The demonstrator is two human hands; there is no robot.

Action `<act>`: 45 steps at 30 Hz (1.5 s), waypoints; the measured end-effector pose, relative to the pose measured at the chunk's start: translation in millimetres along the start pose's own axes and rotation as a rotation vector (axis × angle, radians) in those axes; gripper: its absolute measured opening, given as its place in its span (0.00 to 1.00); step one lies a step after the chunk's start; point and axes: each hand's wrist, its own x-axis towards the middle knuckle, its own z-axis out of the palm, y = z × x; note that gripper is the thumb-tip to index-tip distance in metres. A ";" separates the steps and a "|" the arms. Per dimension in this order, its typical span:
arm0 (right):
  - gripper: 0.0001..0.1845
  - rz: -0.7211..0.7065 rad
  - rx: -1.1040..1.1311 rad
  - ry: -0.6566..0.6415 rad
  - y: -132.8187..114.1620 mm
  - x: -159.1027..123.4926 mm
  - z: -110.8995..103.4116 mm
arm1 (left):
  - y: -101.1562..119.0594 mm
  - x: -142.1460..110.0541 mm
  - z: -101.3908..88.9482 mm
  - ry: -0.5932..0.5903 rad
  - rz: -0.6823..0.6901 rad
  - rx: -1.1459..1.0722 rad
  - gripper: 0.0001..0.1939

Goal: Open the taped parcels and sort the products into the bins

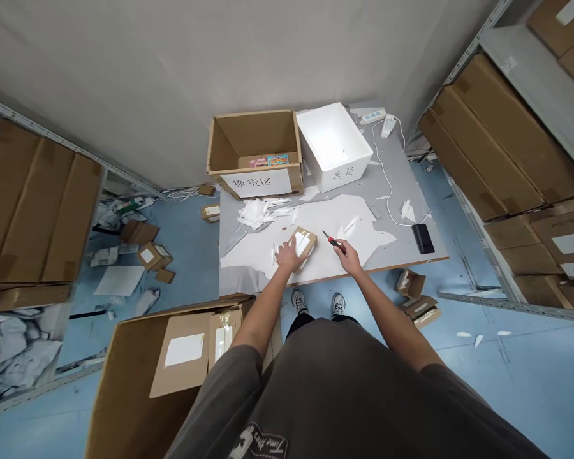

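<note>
Cardboard box (304, 247) held under left hand (287, 256), fingers (291, 245) curled over its edge, on tabletop (406, 185); right hand (348, 257) just beside box, fingers closed round red-handled knife (335, 243).

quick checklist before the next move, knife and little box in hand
Left hand on the small cardboard box: contact ok; whether the hold is firm, cannot tell.
Right hand gripping the utility knife by its red handle: ok.
Blade tip apart from the left hand and pointing away from the body: ok.
Blade sharpness: cannot tell, too small to see.
Work surface of the grey table: not ok, torn white sheeting and scraps lie around the hands.
The black phone away from both hands: ok.
</note>
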 end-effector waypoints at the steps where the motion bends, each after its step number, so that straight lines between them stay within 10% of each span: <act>1: 0.33 0.029 0.036 0.003 -3.2 1.0 5.6 | 7.2 -0.8 3.0 0.012 -0.102 -0.028 0.58; 6: 0.36 0.063 0.154 -0.016 -9.2 6.6 22.0 | 6.6 -6.3 4.2 0.019 -0.146 -0.040 0.43; 14: 0.37 0.129 0.190 -0.040 -11.4 16.9 16.0 | -38.4 -14.8 -11.2 -0.046 0.752 0.218 0.32; 24: 0.34 0.232 0.313 -0.067 -12.2 26.5 2.3 | 21.4 -7.9 -3.4 0.070 0.437 0.132 0.31; 32: 0.29 0.341 0.339 -0.210 5.2 30.9 2.3 | 21.9 -0.8 9.4 0.055 0.346 -0.064 0.34; 45: 0.24 0.024 -0.676 -0.634 -11.2 75.4 -8.7 | 23.8 -0.8 15.9 0.072 0.298 -0.232 0.33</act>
